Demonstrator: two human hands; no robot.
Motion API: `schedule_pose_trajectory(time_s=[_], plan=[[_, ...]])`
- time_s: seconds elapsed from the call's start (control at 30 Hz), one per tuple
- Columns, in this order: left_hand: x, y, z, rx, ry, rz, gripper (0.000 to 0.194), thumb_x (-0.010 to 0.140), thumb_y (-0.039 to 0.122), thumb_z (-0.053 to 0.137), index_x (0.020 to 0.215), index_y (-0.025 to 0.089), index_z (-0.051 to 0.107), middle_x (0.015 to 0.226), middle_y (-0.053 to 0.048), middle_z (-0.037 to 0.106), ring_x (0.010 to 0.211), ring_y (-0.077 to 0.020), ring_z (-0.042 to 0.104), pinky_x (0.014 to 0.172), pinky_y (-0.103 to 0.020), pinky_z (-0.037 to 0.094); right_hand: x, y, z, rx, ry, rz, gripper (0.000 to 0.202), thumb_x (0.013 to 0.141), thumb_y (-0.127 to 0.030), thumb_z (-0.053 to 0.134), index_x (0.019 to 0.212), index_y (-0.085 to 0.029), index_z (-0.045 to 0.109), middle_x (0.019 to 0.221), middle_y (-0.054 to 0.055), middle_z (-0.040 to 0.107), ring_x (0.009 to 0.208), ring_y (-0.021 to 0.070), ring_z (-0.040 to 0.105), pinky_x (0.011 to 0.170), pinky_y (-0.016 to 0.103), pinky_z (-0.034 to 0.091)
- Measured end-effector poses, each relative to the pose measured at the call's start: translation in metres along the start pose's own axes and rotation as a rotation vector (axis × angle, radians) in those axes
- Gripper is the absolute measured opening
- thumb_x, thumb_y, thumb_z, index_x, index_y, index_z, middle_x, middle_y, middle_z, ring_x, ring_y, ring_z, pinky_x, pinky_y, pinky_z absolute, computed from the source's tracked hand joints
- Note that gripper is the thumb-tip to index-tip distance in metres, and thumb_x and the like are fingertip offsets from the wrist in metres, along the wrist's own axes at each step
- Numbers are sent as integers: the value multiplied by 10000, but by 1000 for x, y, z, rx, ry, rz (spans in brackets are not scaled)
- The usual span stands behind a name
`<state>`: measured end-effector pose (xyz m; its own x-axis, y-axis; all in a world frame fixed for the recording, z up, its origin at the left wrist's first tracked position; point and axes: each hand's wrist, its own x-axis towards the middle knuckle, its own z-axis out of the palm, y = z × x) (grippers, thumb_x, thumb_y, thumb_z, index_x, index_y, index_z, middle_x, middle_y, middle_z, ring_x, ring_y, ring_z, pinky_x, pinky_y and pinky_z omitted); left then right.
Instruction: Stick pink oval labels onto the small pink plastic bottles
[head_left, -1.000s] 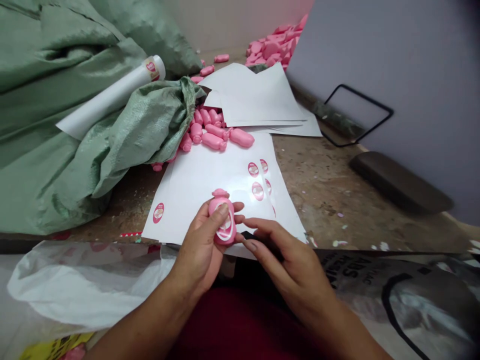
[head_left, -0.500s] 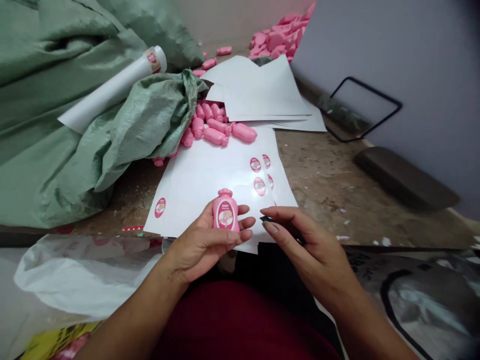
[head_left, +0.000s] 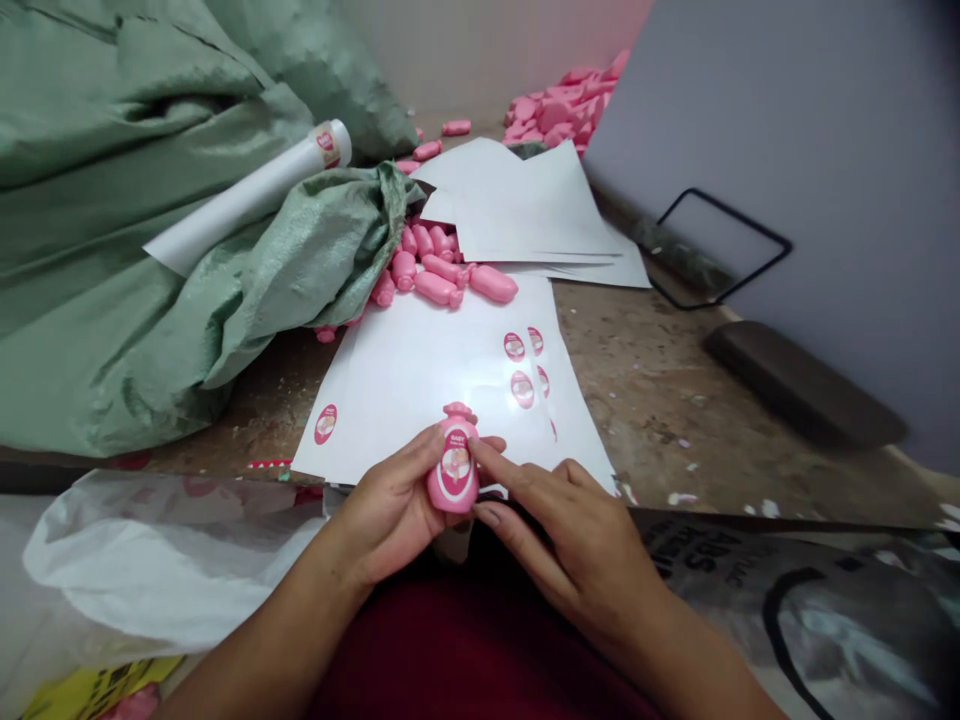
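My left hand (head_left: 397, 505) holds a small pink bottle (head_left: 466, 494) upright, its neck away from me. An oval label (head_left: 456, 462) with a white ring and the word "BABY" is on its front. My right hand (head_left: 562, 520) is at the bottle's right side, the index fingertip touching the label's edge and the thumb near the base. A small dark thing (head_left: 493, 491) shows between that thumb and finger, too little seen to name. Beneath and beyond the hands lies a white label sheet (head_left: 420, 370) with several oval labels left on it.
Pink bottles (head_left: 439, 289) spill from a green sack (head_left: 300, 250) at the left, where a rolled white sheet (head_left: 247, 200) lies. White sheets (head_left: 525, 205) overlap behind. More pink pieces (head_left: 559, 110) are heaped at the back. A grey panel with a black wire frame (head_left: 784, 245) stands right.
My right hand has moved left to the bottle, its index finger now on the label. The bottle has come slightly nearer to me, and the view has tilted up a little.
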<state>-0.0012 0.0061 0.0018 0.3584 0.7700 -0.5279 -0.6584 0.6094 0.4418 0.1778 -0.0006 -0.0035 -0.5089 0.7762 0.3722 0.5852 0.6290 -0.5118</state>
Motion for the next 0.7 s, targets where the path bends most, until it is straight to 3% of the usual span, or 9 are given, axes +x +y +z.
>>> schedule_pose_trajectory(time_s=[0.1,0.4,0.53,0.7], plan=[[-3,0,-1,39,16,20,202,992,223,520,1137,157,644,1084,-128,752,865,-176,732,674,-262,591,1,-1,-1,-43,-29,-22,410,1055,-260,409,1447,-210,517,877,41,777,605,150,626,607,309,410],[-15,3,-2,104,121,128,211,966,212,572,1136,122,660,1059,-136,746,813,-145,707,718,-249,578,3,-6,4,-71,-83,-122,363,1050,-255,421,1367,-163,571,737,8,727,540,145,571,598,306,385],[-23,3,-6,125,120,178,202,956,217,589,1103,125,692,995,-113,744,845,-153,711,725,-235,572,4,-2,5,-65,-113,-70,414,1043,-259,437,1447,-185,491,865,31,785,600,157,643,590,303,407],[-28,-1,-8,171,108,202,208,952,249,600,1092,142,712,972,-106,739,854,-170,707,729,-253,573,2,-9,0,-19,-76,-22,428,1022,-253,468,1448,-224,499,808,17,784,584,160,639,582,286,440]])
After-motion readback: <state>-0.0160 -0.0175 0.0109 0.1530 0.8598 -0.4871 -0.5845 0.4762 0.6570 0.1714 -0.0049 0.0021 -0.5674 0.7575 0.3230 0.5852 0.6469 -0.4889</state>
